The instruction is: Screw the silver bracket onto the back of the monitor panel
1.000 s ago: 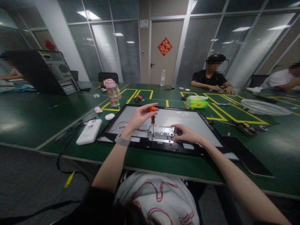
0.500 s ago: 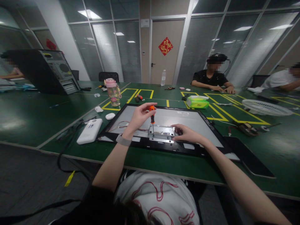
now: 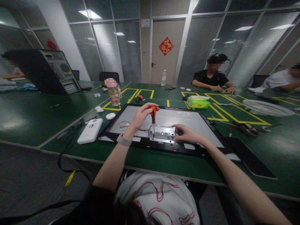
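A flat display panel (image 3: 194,122) with a black frame lies on the green table in front of me. Near its front edge sits a silver metal bracket (image 3: 160,136). My left hand (image 3: 143,115) is closed on the orange and black handle of a screwdriver (image 3: 153,115). The screwdriver stands nearly upright, its tip down at the left part of the bracket. At the bracket's right end, my right hand (image 3: 187,133) grips the metal with thumb and fingers. Thin wires (image 3: 120,125) run across the panel left of the bracket.
A white power bank (image 3: 90,131) and a white case (image 3: 110,116) lie left of the panel. Behind stand a pink-lidded bottle (image 3: 112,92) and a green tissue pack (image 3: 198,102). A black slab (image 3: 250,157) lies right. A co-worker (image 3: 212,75) sits across the table.
My left fingers have shifted slightly around the screwdriver handle, which leans a little differently. My right hand stays at the bracket.
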`<state>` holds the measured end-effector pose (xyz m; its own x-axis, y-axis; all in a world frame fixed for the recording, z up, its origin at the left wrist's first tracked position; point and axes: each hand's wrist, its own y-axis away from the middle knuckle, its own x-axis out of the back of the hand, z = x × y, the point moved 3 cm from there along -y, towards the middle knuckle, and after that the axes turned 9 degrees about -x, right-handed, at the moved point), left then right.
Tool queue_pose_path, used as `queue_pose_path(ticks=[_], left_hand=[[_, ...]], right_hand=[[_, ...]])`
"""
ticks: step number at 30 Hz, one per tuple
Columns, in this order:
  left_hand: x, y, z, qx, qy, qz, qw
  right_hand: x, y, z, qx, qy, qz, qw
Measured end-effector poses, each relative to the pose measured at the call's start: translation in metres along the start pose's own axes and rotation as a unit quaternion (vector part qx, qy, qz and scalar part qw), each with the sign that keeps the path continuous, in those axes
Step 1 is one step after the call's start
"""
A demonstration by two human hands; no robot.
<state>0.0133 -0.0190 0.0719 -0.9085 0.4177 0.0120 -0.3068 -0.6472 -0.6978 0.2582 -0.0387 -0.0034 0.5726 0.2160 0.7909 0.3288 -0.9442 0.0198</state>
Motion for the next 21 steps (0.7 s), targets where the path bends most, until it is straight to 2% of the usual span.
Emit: queue_pose_path(ticks=[4,10,17,21], left_hand=[[0.0015,0.0005,0.0043,-0.012,-0.097,0.028,0.995],[0.0043,-0.0014,-0.0021,-0.001,-0.011,0.024,1.0],[0.0066,-0.0003,0.0064,-0.048,-0.108,0.061,0.991],[0.0057,-0.0004,0.0049,-0.015,-0.047,0.021,0.999]], right_hand=[[0.0009,0.001,-0.0027,-0.005,0.006,-0.002,1.0],[0.0011,0.001,-0.0013,-0.005,0.006,-0.006,1.0],[0.0012,0.0014,-0.002,-0.002,0.003,-0.001,1.0],[0.0013,0.0019,-0.003,-0.003,0.006,-0.001,1.0]])
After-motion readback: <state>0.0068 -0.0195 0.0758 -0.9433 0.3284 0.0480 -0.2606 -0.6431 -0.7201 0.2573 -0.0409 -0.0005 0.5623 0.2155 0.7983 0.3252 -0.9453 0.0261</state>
